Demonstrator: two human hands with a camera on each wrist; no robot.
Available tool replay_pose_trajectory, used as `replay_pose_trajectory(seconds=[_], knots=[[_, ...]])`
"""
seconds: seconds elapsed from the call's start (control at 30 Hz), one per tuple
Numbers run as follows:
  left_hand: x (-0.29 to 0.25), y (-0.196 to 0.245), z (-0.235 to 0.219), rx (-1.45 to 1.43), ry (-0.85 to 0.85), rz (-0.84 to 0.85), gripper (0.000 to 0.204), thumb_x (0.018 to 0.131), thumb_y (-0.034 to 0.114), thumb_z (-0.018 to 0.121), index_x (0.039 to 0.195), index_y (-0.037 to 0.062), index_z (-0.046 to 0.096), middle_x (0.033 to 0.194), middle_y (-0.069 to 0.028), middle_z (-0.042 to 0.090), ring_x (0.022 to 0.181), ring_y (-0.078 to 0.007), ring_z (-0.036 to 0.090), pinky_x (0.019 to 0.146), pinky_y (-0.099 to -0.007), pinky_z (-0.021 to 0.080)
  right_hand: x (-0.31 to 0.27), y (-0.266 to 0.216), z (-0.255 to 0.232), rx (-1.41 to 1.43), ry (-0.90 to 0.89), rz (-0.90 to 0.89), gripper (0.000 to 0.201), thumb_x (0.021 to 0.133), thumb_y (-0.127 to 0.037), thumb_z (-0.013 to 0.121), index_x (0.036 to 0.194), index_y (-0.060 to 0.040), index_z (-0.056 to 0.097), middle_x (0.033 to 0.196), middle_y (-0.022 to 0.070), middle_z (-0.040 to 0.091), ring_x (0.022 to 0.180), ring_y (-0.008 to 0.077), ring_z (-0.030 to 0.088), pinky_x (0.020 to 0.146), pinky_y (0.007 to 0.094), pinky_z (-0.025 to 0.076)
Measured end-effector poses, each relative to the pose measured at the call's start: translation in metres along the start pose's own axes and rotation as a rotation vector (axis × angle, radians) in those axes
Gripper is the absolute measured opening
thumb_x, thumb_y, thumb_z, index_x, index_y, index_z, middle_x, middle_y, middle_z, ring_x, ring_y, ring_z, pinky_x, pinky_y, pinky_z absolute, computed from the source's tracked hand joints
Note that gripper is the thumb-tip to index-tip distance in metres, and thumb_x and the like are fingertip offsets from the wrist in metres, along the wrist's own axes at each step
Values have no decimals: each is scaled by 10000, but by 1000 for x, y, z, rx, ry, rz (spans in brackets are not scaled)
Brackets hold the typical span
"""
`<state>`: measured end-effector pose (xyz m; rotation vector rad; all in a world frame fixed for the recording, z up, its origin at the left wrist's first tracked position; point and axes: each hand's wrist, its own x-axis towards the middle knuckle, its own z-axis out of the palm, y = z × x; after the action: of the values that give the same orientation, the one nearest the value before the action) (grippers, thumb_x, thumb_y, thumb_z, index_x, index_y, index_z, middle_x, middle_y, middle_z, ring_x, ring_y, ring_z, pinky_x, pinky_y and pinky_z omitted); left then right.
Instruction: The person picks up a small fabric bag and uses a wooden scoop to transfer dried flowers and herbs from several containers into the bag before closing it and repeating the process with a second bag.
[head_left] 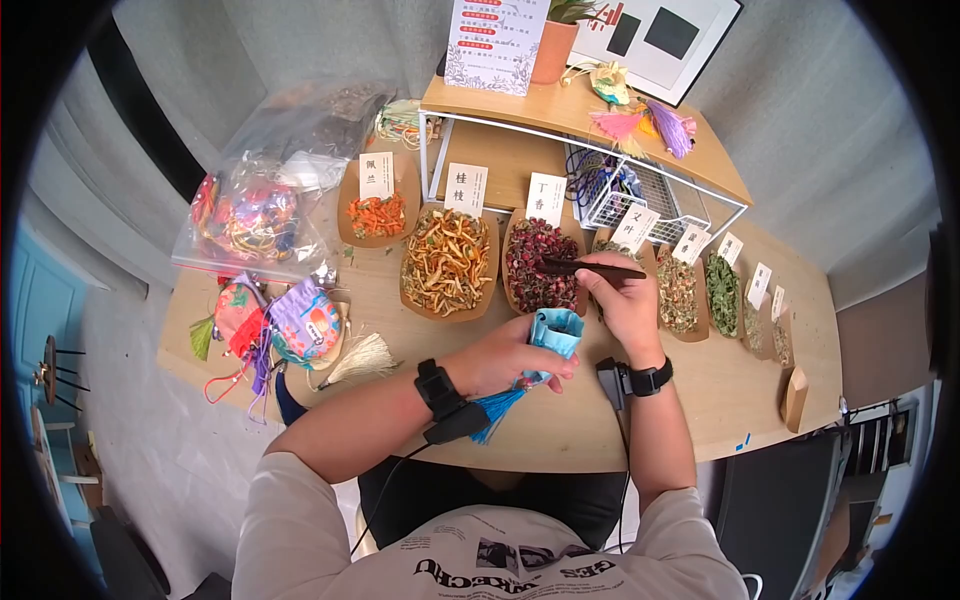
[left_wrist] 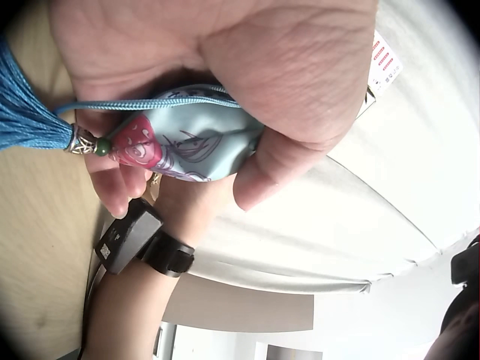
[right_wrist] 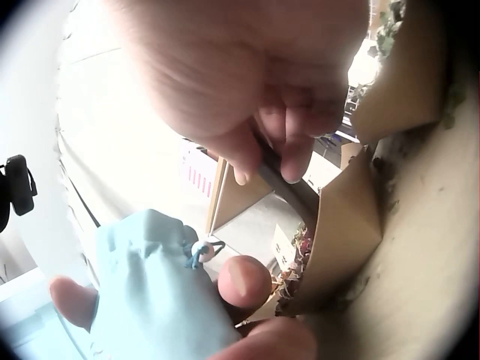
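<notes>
My left hand (head_left: 500,358) grips a light blue drawstring pouch (head_left: 557,336) with its mouth facing up. A blue tassel (head_left: 497,408) hangs from it. The left wrist view shows a pink print on the pouch (left_wrist: 206,142) and a green bead (left_wrist: 102,147) above the tassel. My right hand (head_left: 628,308) pinches a dark, slim scoop (head_left: 590,267) between thumb and fingers. Its far end reaches over dried dark red buds (head_left: 532,240) in a brown paper tray (right_wrist: 346,225). In the right wrist view, the tray's wall hides the scoop's tip.
Left of the buds stand trays of yellowish strips (head_left: 447,262) and orange bits (head_left: 375,215); several labelled herb trays curve away right. Decorated pouches (head_left: 305,320) and a plastic bag (head_left: 260,215) lie at the left. Behind rises a wooden shelf (head_left: 590,125) with a wire basket.
</notes>
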<state>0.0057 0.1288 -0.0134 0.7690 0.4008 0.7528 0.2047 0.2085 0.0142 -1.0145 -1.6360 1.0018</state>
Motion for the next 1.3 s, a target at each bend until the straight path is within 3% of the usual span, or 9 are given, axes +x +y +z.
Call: replay_pose_trajectory(seconds=[0.23,0.33,0.53,0.87,1.17,1.3], knots=[[0,-1,1,-3,-9,1,391,892,-8,678,1259,53,557,1105,-97,660,1004,-202,666,801,-370,558,0,0,4,-85,-10,-56,169,863,1,753,1025,25,713,912,59,731,812,101,680,716,242,550],[0,-1,0,-4,-15,2,383,891,-10,679,1249,57,560,1106,-95,660,1005,-201,665,800,-368,557,0,0,3,-53,-23,13,160,863,4,748,1017,31,713,905,60,730,808,103,681,711,244,549],[0,-1,-1,7,-14,-11,378,890,-8,680,1244,58,564,1103,-89,659,1006,-198,664,798,-364,555,0,-5,7,-124,-3,-57,144,870,2,741,1008,32,716,894,62,727,797,97,676,711,240,544],[1,-1,-1,11,-25,0,379,885,-2,686,1240,53,563,1102,-93,659,1006,-198,664,796,-362,555,-1,-3,5,-89,37,-6,140,879,-21,745,1014,15,730,897,54,724,795,91,663,711,239,529],[0,2,3,-24,-3,14,402,882,4,692,1254,41,546,1094,-108,659,988,-209,671,796,-377,563,7,-8,-24,216,86,51,131,900,14,689,1027,44,700,863,77,706,745,129,668,685,240,531],[-1,3,5,-32,37,18,415,883,12,694,1265,27,534,1094,-120,658,982,-216,673,799,-385,567,3,-14,-42,492,23,1,145,892,22,673,1034,38,696,883,126,720,739,167,686,682,266,557]])
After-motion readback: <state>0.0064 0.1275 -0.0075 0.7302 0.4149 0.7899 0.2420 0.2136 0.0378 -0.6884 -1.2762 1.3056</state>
